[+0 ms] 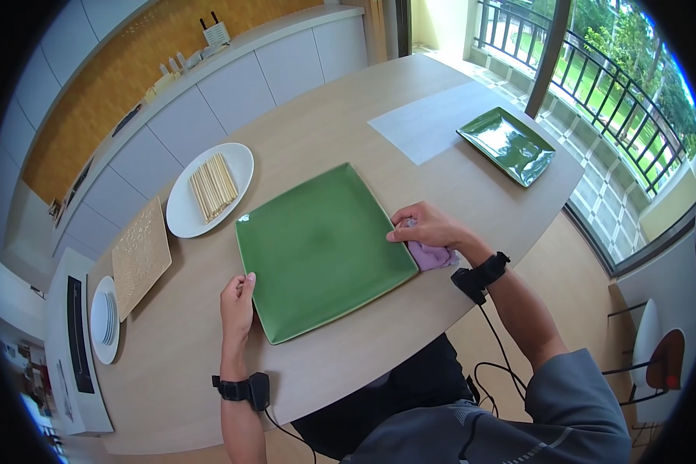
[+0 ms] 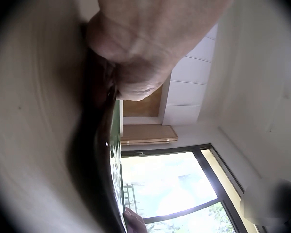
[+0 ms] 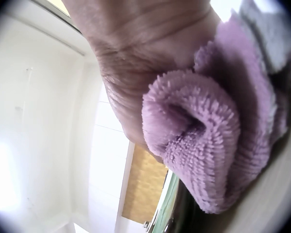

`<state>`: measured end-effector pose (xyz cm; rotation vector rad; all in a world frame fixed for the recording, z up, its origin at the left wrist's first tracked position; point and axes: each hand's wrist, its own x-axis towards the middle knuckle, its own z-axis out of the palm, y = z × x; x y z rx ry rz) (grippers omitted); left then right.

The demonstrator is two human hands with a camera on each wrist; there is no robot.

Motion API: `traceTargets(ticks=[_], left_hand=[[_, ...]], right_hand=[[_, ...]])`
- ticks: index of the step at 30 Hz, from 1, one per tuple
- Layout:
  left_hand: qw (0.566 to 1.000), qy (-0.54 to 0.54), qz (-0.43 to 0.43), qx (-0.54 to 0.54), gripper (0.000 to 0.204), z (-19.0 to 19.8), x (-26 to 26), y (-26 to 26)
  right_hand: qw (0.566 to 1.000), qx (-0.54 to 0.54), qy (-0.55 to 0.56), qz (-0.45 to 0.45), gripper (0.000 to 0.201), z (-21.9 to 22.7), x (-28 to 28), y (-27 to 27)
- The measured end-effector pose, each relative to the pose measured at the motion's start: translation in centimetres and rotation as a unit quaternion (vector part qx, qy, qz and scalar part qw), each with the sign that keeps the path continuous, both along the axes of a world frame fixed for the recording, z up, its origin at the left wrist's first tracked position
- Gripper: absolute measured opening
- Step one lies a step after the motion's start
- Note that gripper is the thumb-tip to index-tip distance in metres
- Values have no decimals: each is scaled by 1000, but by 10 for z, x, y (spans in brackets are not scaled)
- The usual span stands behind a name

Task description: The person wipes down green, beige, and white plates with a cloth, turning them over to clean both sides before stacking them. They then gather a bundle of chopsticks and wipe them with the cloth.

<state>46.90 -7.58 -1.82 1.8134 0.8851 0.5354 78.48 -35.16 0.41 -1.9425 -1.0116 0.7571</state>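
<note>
A large square green plate (image 1: 321,255) lies in front of me in the head view. My left hand (image 1: 237,305) grips its left edge, thumb at the rim and fingers partly hidden. In the left wrist view the plate's edge (image 2: 117,160) stands a little off the table, with shadow beneath. On the opposite side my right hand (image 1: 433,226) pinches the right edge, the thumb on top. A bunched purple cloth (image 1: 433,257) is held in that same hand, below the palm; its fluffy folds fill the middle of the right wrist view and hide the fingers.
An oval white plate (image 1: 179,209) carries several pale sticks (image 1: 213,188). Left of it are a beige textured board (image 1: 142,251) and small stacked dishes (image 1: 103,317). A green rectangular plate (image 1: 509,145) stands far right beside a white sheet (image 1: 417,124). Cables hang from both wrist straps.
</note>
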Motion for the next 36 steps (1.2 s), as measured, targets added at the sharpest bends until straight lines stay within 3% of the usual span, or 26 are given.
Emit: traceTargets(ticks=[7, 15, 20, 27, 30, 34, 36], left_hand=[[989, -28, -50, -133, 22, 10, -7, -1], [985, -52, -73, -145, 23, -2, -14, 4], [985, -62, -67, -144, 23, 12, 3, -3], [980, -77, -113, -148, 26, 57, 98, -13], [973, -91, -156, -145, 26, 67, 157, -11], [960, -119, -196, -163, 27, 66, 247, -2], [957, -126, -202, -165, 27, 62, 290, 0]], right_hand=[[1000, 16, 17, -13, 42, -4, 0, -1], [998, 11, 38, -40, 32, 3, 1, 4], [996, -3, 73, -47, 31, 23, 16, 1], [998, -32, 42, -40, 27, 74, 107, -10], [995, -56, -1, -86, 27, 101, 161, -5], [991, -55, -37, -120, 27, 113, 246, 8], [982, -107, -94, -123, 27, 116, 290, 14]])
